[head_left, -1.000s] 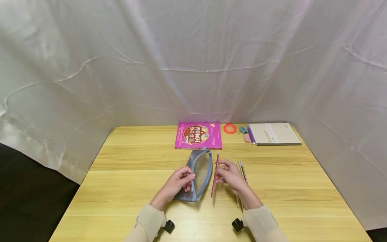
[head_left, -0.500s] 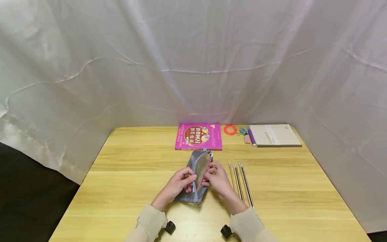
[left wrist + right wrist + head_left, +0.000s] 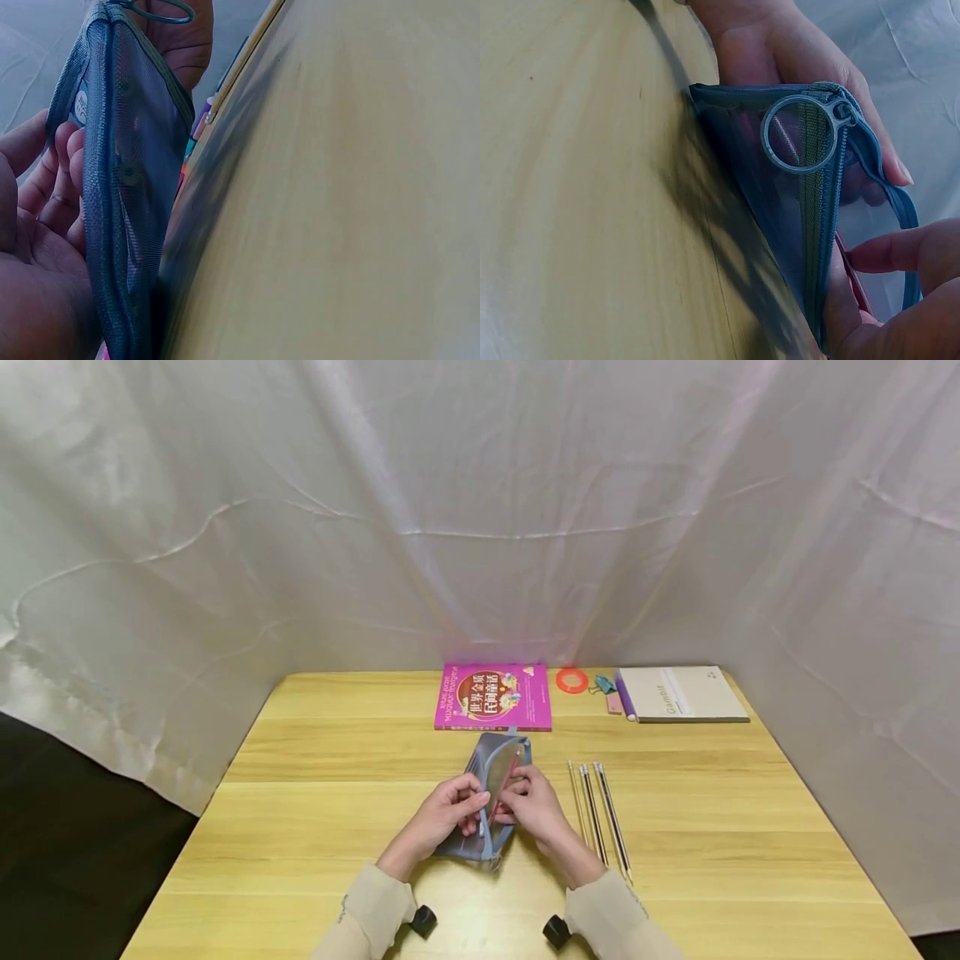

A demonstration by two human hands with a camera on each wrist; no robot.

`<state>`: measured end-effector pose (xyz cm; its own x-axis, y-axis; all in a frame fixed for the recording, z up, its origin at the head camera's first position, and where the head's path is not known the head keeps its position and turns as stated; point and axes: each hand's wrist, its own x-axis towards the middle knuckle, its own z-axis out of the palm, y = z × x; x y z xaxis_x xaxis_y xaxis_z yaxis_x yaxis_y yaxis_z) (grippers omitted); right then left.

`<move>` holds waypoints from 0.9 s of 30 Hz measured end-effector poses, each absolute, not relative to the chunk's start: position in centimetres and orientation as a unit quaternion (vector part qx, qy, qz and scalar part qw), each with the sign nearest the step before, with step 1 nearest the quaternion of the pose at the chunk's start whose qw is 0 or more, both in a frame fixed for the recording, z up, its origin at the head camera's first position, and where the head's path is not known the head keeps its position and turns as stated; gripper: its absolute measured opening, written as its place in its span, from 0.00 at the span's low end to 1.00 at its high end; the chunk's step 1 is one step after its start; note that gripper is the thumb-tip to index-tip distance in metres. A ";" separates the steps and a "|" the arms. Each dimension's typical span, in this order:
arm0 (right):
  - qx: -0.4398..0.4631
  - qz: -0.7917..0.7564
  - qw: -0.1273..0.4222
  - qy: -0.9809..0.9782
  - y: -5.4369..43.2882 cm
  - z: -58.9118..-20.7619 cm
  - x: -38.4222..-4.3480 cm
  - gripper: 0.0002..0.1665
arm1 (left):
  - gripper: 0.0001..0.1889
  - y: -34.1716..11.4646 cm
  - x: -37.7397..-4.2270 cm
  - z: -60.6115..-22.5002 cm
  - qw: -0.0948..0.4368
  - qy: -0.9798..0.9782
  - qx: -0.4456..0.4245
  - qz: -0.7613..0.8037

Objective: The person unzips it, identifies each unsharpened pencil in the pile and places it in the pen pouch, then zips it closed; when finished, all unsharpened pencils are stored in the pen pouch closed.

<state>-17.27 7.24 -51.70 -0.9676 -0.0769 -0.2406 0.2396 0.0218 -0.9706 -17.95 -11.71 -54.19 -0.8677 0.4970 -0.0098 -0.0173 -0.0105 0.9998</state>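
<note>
A blue-grey mesh pencil case (image 3: pixel 459 847) stands with its zipped mouth spread. My left hand (image 3: pixel 438 814) grips the near rim of that mouth, thumb on the outside, as the left wrist view also shows on the case (image 3: pixel 139 202). My right hand (image 3: pixel 534 806) pinches a red pencil (image 3: pixel 516 762) between thumb and fingers. The pencil leans inside the mouth, its eraser end up and its lower part hidden by the case and fingers. In the right wrist view, a slice of the pencil (image 3: pixel 853 277) shows between the fingers, behind the zip.
Several pencils (image 3: pixel 611 814) lie side by side to the right of my right hand. Along the back are a pink book (image 3: pixel 525 693), an orange ring (image 3: pixel 572 680), a teal binder clip (image 3: pixel 603 684), a pink eraser (image 3: pixel 614 704), a purple pen (image 3: pixel 626 697) and a notebook (image 3: pixel 705 693).
My right hand has carried the red pencil leftward from beside the case into its mouth, and the pencil has sunk slightly lower. My left hand keeps its hold on the case.
</note>
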 end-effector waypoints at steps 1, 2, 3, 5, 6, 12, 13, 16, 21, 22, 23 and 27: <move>0.061 -0.697 0.113 0.706 7.3 -51.8 -17.3 0.27 | 0.14 -11.7 -17.9 -54.2 0.187 0.678 0.177 0.688; 0.065 -0.697 0.112 0.705 7.4 -51.8 -17.3 0.28 | 0.14 -11.7 -17.9 -54.2 0.188 0.679 0.177 0.687; 0.069 -0.698 0.111 0.704 7.4 -51.9 -17.3 0.28 | 0.14 -11.7 -18.0 -54.2 0.188 0.679 0.177 0.687; 0.074 -0.701 0.109 0.701 7.6 -51.9 -17.3 0.28 | 0.14 -11.7 -18.0 -54.3 0.187 0.680 0.179 0.686; 0.075 -0.702 0.108 0.700 7.7 -51.9 -17.3 0.29 | 0.14 -11.7 -18.1 -54.4 0.186 0.680 0.180 0.686; 0.069 -0.703 0.101 0.700 8.5 -51.4 -17.4 0.28 | 0.14 -11.9 -18.2 -54.4 0.181 0.677 0.187 0.688; 0.070 -0.701 0.099 0.702 8.6 -51.4 -17.4 0.28 | 0.14 -12.0 -18.2 -54.4 0.181 0.676 0.187 0.689; 0.074 -0.695 0.095 0.708 8.9 -51.3 -17.6 0.27 | 0.14 -12.0 -18.1 -54.3 0.180 0.674 0.186 0.691; 0.081 -0.679 0.086 0.725 9.5 -51.1 -17.7 0.27 | 0.14 -11.9 -18.2 -54.3 0.178 0.674 0.182 0.693; 0.084 -0.673 0.080 0.731 9.7 -51.1 -17.7 0.27 | 0.14 -11.9 -18.1 -54.3 0.177 0.675 0.182 0.693; 0.089 -0.665 0.074 0.738 9.8 -51.2 -17.7 0.26 | 0.14 -12.0 -18.1 -54.3 0.176 0.676 0.183 0.692; 0.111 -0.644 0.058 0.755 10.1 -51.5 -17.7 0.26 | 0.14 -12.1 -18.0 -54.2 0.177 0.678 0.185 0.689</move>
<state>-17.69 10.08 -51.51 -0.9687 0.0917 -0.2305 0.2421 0.1467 -0.9591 -18.05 -12.05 -54.25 -0.8685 0.4954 0.0151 0.0070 -0.0182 0.9998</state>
